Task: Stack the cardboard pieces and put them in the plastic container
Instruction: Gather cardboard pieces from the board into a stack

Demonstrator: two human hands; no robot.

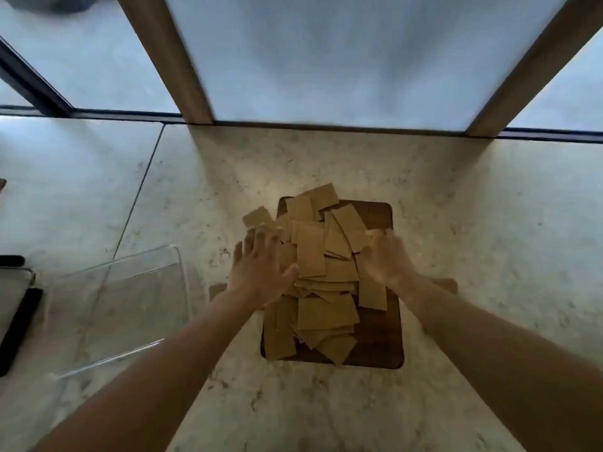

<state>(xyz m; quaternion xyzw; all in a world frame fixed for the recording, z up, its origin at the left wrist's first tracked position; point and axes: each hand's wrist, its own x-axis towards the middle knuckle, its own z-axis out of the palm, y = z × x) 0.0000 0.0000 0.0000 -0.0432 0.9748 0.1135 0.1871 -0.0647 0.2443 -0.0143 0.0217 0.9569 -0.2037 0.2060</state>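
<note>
A loose heap of several tan cardboard pieces [323, 282] lies on a dark wooden board [381, 334] in the middle of the counter. My left hand [261, 265] rests flat on the heap's left edge with its fingers spread. My right hand [385, 259] is on the heap's right edge, blurred, with its fingers curled over the pieces; whether it grips any piece I cannot tell. A clear plastic container [130, 305] stands to the left of the board, with nothing visible inside.
The light stone counter [473, 223] ends at a frosted window with brown frame posts [169, 60] at the back. Dark flat objects [19, 321] lie at the far left edge. One cardboard piece [256, 216] pokes off the board's left side.
</note>
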